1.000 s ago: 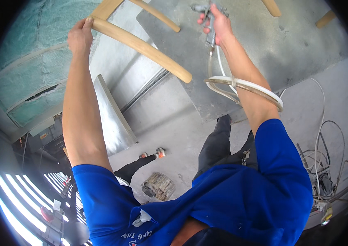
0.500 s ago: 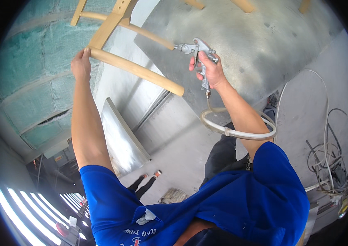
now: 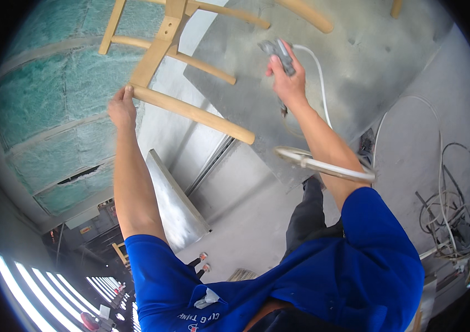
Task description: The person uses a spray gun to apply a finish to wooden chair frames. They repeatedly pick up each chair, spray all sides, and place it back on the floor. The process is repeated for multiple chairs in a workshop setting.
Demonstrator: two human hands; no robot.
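Observation:
My left hand (image 3: 122,109) is closed on the corner of a pale wooden frame (image 3: 152,66), which looks like part of a chair. From that corner a round wooden leg (image 3: 196,114) slants down to the right, its end free. Farther up, more bars and rods of the frame show. My right hand (image 3: 290,83) grips a metal spray gun (image 3: 273,48), blurred by motion, a short way right of the frame and apart from it. A pale hose (image 3: 320,72) runs from the gun, and a coiled loop of hose (image 3: 329,172) hangs round my right forearm.
Behind the wood stands a large grey metal sheet (image 3: 368,61). Green matting (image 3: 35,116) covers the wall at left. A metal panel (image 3: 176,205) leans below my left arm. Tangled hoses (image 3: 451,221) lie at right. A person's feet (image 3: 204,263) show on the floor.
The spray gun has swung up and turned in my right hand, away from the wood. The frame and my left hand sit slightly lower and farther right in view.

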